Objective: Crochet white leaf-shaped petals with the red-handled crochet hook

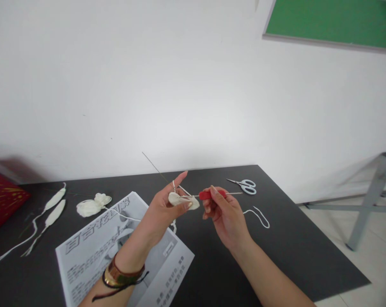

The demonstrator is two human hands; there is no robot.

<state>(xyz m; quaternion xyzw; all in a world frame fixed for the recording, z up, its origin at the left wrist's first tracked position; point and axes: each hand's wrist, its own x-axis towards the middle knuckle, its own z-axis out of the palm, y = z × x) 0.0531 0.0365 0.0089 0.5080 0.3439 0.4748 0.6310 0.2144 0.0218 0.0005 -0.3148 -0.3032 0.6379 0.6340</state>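
Observation:
My left hand (165,209) pinches a small white crocheted piece (193,203), its index finger raised with white yarn looped round it. A thin wire (153,165) sticks up and to the left from behind that hand. In my right hand (226,213) is a crochet hook (212,195) with a red grip, its metal tip reaching left to the crocheted piece. White yarn (122,214) runs from under my left hand to a loose white skein (90,207) on the left. A loose yarn end (261,218) curls beside my right hand.
A printed sheet (84,264) lies under my left forearm on the black table (221,264). Scissors (246,186) rest near the back right. Two white crocheted petals (56,212) with tails and a dark red box (7,194) are at the left. A white wall borders the back edge.

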